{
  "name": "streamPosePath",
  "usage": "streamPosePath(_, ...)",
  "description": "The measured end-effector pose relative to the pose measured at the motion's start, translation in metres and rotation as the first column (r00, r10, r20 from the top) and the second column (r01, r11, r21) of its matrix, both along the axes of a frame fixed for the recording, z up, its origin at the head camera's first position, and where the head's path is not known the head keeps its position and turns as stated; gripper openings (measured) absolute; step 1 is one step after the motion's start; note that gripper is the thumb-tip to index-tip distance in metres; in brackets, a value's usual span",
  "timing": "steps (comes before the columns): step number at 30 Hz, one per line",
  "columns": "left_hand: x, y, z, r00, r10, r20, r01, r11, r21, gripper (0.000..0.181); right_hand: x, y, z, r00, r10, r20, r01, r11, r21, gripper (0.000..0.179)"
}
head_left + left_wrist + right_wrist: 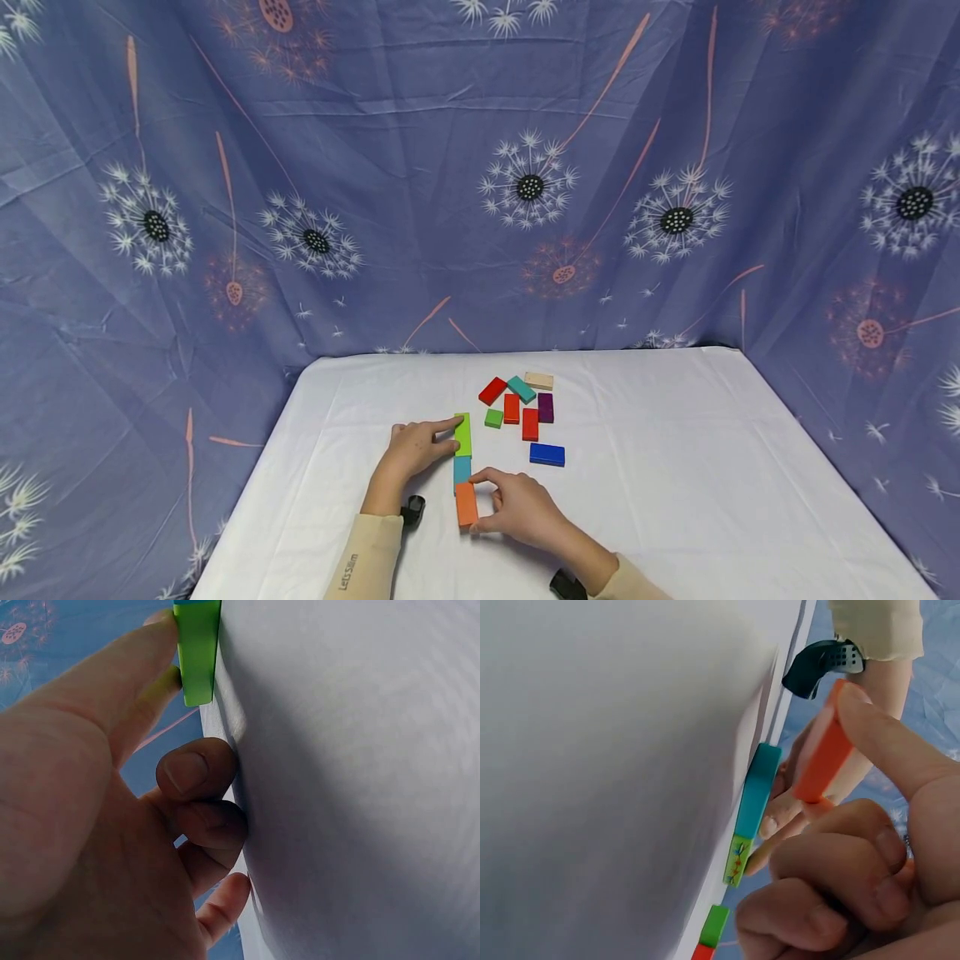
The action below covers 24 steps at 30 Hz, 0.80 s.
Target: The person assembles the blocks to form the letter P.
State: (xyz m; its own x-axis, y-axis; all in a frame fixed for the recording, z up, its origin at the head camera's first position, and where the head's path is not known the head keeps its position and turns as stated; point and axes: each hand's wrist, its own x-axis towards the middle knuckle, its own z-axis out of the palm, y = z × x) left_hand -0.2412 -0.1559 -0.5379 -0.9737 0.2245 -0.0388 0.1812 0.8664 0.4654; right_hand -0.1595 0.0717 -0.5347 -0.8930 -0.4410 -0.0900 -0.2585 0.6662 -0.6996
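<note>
A lime green block [463,436] and a blue block [462,471] lie end to end on the white table. My left hand [415,451] rests its thumb and index finger along the left side of the lime block; in the left wrist view its other fingers are bent beside the cloth. My right hand [522,510] pinches an orange block [467,505] lengthwise between thumb and index finger. In the right wrist view the orange block [825,754] is held off the cloth, near the blue block [758,791], with the remaining fingers curled.
Behind the hands lie loose blocks: several red ones [530,424], a small green one [493,418], a teal [522,389], a beige [539,381], a purple [546,407] and a dark blue one [547,454]. A patterned curtain [420,208] hangs beyond the table's far edge.
</note>
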Motion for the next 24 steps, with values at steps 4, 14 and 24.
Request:
streamPosePath(4,0.000,0.000,0.000,1.000,0.000,-0.003,0.000,1.000,0.000,0.052,0.001,-0.003,-0.003,1.000,0.005,0.018,-0.006,0.999,0.035,0.060)
streamPosePath(14,0.000,0.000,-0.001,1.000,-0.001,0.001,0.001,1.000,0.011,0.052,0.003,-0.005,-0.007,1.000,0.005,0.014,-0.006,0.994,0.113,0.060)
streamPosePath(24,-0.001,0.000,-0.001,1.000,0.007,0.003,-0.007,1.000,0.007,0.052,0.010,-0.014,0.001,0.968,0.104,-0.229,0.000,0.911,0.413,0.060)
